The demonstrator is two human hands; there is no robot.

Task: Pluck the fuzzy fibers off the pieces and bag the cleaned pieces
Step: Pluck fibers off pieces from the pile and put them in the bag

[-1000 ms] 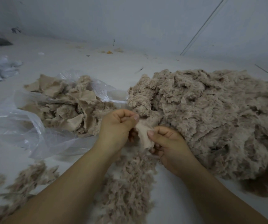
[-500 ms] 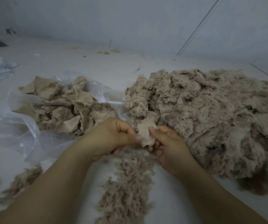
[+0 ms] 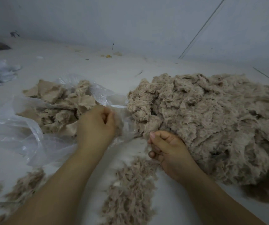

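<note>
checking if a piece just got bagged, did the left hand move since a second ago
Yes. The left hand has moved left, away from the right hand at the fuzzy pile, over to the mouth of the bag.

Fuzzy beige pieces [image 3: 211, 114] heaped right; cleaned pieces [image 3: 60, 103] in clear bag [image 3: 16, 127] left.

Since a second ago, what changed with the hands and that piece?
The left hand moved away leftward to the mouth of the clear bag, fingers curled; whether it carries the piece both hands were pinching is hidden. The right hand shifted onto the edge of the fuzzy pile and grips a tuft. The plucked fibers in front look unchanged.
</note>
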